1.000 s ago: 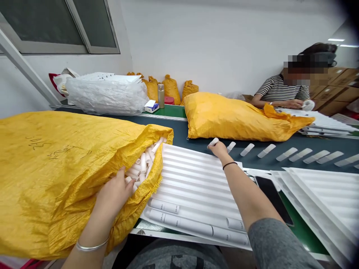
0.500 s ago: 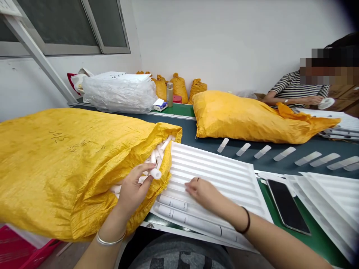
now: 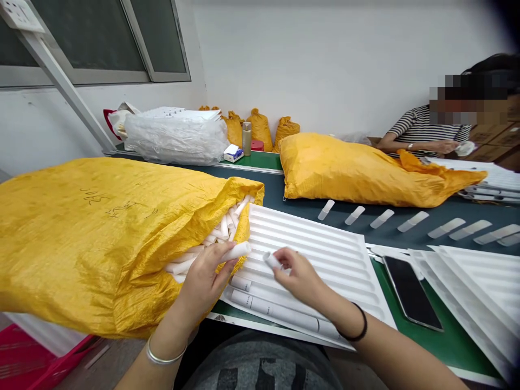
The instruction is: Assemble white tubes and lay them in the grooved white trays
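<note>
My left hand [image 3: 209,271] pinches a white hollow tube [image 3: 239,250] at the mouth of a large yellow woven sack [image 3: 101,233]. More white tubes [image 3: 221,230] fill the sack's opening. Over a white grooved tray [image 3: 317,238], my right hand [image 3: 298,273] grips a short white tube piece [image 3: 271,260], its open end turned towards the left hand. Fingers partly cover that piece. In the tray's nearest grooves lie white tubes with small dark print [image 3: 276,311]; one shorter printed piece [image 3: 241,283] rests in the groove behind.
A phone [image 3: 412,292] and stacked white trays [image 3: 467,298] lie on the right. Frosted tubes [image 3: 382,219] stand in a row on the dark belt [image 3: 268,184], before an orange sack [image 3: 357,170]. At the far right, a person in a striped top [image 3: 422,127] handles something white.
My right hand has closed on a short tube piece and lifted it; the second groove shows less printed tube. My left hand has drawn its tube rightward, out from the sack's mouth.
</note>
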Demonstrator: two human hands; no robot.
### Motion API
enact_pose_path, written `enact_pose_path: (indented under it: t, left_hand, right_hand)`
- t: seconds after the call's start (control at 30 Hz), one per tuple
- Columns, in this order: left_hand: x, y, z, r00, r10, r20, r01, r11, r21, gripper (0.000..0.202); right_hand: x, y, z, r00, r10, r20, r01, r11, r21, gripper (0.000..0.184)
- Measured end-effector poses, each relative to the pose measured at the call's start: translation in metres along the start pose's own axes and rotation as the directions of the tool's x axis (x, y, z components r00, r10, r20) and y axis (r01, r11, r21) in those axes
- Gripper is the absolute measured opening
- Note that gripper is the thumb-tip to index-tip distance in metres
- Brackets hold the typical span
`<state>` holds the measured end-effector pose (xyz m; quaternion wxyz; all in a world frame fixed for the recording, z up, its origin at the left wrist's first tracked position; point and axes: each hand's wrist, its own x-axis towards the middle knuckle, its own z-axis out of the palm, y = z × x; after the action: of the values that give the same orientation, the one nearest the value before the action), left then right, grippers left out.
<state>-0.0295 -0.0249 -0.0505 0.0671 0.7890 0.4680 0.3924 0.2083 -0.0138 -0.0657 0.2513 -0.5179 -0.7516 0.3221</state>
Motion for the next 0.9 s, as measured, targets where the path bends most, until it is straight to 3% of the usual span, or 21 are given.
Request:
enact_pose_path:
  t: [0.07,0.13,0.27,0.37,0.43,0.5,0.6,0.67,0.73,0.8,0.9]
  left_hand:
    - [0.002,0.006,0.003,0.999,0.038,0.036,-0.038,0.999,-0.002,0.029]
    - [0.004,0.011,0.005,0.997,0.062,0.045,-0.062,0.998,-0.011,0.031]
    - [0.007,0.019,0.003,0.995,0.069,0.074,-0.069,0.998,-0.007,0.034]
    - [0.01,0.023,-0.003,0.983,0.075,0.167,-0.073,0.997,-0.02,0.035]
    - [0.012,0.026,-0.006,0.971,0.09,0.222,-0.075,0.994,-0.076,0.036]
    - [0.012,0.026,-0.007,0.973,0.063,0.222,-0.031,0.989,-0.145,0.041]
    - [0.011,0.023,-0.004,0.971,-0.136,0.198,0.186,0.947,-0.262,0.054]
    - [0.01,0.021,-0.001,0.927,-0.274,0.255,0.354,0.865,-0.356,0.048]
    - [0.009,0.02,0.001,0.891,-0.33,0.312,0.442,0.788,-0.429,0.04]
    - [0.01,0.021,0.003,0.896,-0.328,0.3,0.437,0.775,-0.458,0.036]
    - [0.011,0.024,0.002,0.944,-0.263,0.201,0.325,0.851,-0.413,0.03]
  right_hand:
    - [0.001,-0.006,-0.014,0.998,-0.021,-0.057,0.04,0.934,0.356,0.023]
    - [0.001,-0.011,-0.027,0.99,-0.102,-0.095,0.134,0.883,0.449,0.028]
    - [-0.006,-0.015,-0.038,0.901,-0.348,-0.259,0.387,0.915,0.117,0.027]
    - [-0.013,-0.017,-0.039,0.826,-0.516,-0.229,0.522,0.852,-0.038,0.035]
    - [-0.015,-0.019,-0.038,0.8,-0.565,-0.2,0.563,0.823,-0.072,0.038]
    - [-0.015,-0.02,-0.038,0.78,-0.587,-0.215,0.584,0.807,-0.087,0.038]
    - [-0.013,-0.017,-0.04,0.755,-0.589,-0.289,0.594,0.8,-0.081,0.037]
    - [-0.012,-0.014,-0.04,0.749,-0.585,-0.311,0.6,0.798,-0.056,0.038]
    - [-0.012,-0.009,-0.039,0.755,-0.576,-0.315,0.6,0.8,-0.024,0.039]
    - [-0.013,-0.005,-0.038,0.763,-0.562,-0.32,0.595,0.803,0.006,0.038]
    - [-0.013,0.0,-0.037,0.764,-0.556,-0.328,0.594,0.804,0.022,0.036]
